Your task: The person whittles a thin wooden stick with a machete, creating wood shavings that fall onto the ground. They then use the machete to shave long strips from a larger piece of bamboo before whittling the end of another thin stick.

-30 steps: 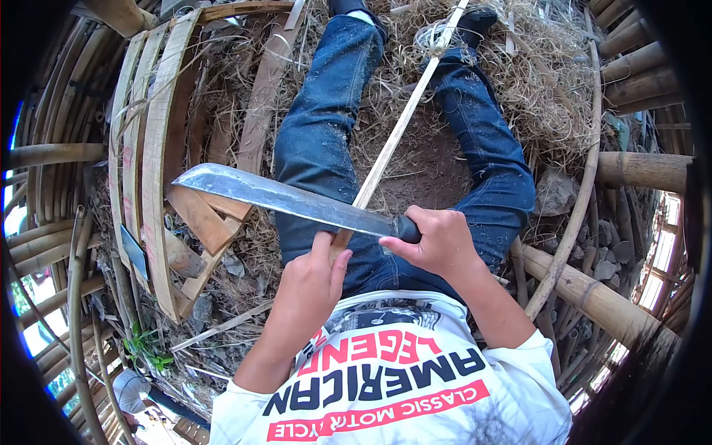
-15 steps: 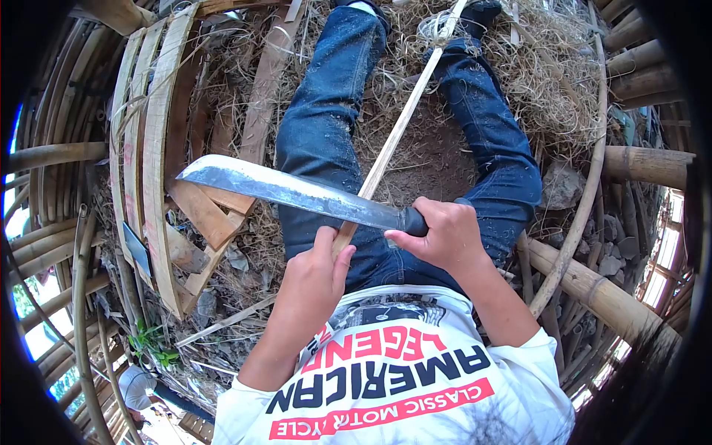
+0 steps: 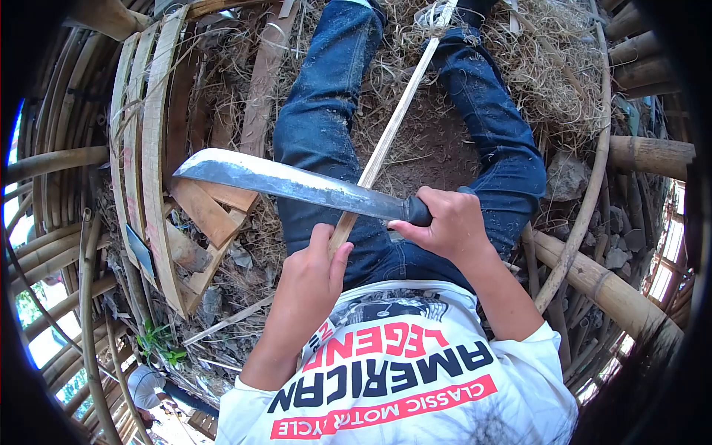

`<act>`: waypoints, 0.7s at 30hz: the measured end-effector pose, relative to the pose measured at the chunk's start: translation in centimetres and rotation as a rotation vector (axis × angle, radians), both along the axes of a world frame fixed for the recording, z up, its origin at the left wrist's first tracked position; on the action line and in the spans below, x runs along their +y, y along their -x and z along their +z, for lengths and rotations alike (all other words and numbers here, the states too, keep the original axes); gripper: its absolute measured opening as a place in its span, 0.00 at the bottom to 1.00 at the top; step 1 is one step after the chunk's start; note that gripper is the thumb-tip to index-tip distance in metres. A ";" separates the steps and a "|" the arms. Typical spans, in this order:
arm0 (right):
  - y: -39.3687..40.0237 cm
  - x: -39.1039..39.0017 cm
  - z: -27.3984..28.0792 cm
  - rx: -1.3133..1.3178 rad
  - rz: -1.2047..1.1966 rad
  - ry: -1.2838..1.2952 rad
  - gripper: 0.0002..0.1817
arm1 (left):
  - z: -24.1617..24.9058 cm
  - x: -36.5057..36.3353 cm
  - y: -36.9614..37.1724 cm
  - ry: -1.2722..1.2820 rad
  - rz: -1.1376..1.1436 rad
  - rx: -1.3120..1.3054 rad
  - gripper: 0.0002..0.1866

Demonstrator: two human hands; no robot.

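Observation:
My right hand [image 3: 454, 222] is closed round the dark handle of a machete [image 3: 285, 182], whose broad blade points left over my thigh. The blade lies across a long, pale bamboo strip [image 3: 397, 126], and seems to touch it. Near its lower end the strip is gripped by my left hand [image 3: 311, 271], thumb along its side. From there it slants up between my legs toward my foot, where fine shavings cling around it.
Curly shavings [image 3: 552, 67] are heaped at upper right. On the left stands a wooden slatted frame [image 3: 156, 148] with a dark flat rectangle [image 3: 139, 251] against it. Thick bamboo poles [image 3: 593, 278] edge the right side. Another person [image 3: 152, 389] is at lower left.
Both hands keep their grips, and the machete stays across the strip with barely any shift. The view has tilted slightly, showing more of the person at lower left.

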State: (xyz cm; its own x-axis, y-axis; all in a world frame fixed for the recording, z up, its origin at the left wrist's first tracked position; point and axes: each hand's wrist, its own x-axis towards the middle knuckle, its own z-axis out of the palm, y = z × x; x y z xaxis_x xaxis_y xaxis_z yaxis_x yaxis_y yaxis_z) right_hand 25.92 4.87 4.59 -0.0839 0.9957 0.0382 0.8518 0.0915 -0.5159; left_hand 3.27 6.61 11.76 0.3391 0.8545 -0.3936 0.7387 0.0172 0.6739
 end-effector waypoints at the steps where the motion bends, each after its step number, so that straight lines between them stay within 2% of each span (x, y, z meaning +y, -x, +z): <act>1: 0.0 0.0 0.0 -0.001 0.000 0.005 0.33 | 0.1 0.0 -0.1 0.015 0.000 0.006 0.11; 9: -0.5 0.3 -0.2 -0.008 -0.008 -0.021 0.33 | 0.4 0.0 0.2 0.004 0.003 0.010 0.11; 12: -2.0 0.5 -0.9 -0.028 -0.080 0.055 0.33 | 0.8 -0.2 0.3 0.023 0.025 0.002 0.11; 21: -2.6 0.6 -1.2 -0.036 -0.048 0.018 0.34 | 1.0 -0.3 0.3 0.061 0.027 0.037 0.11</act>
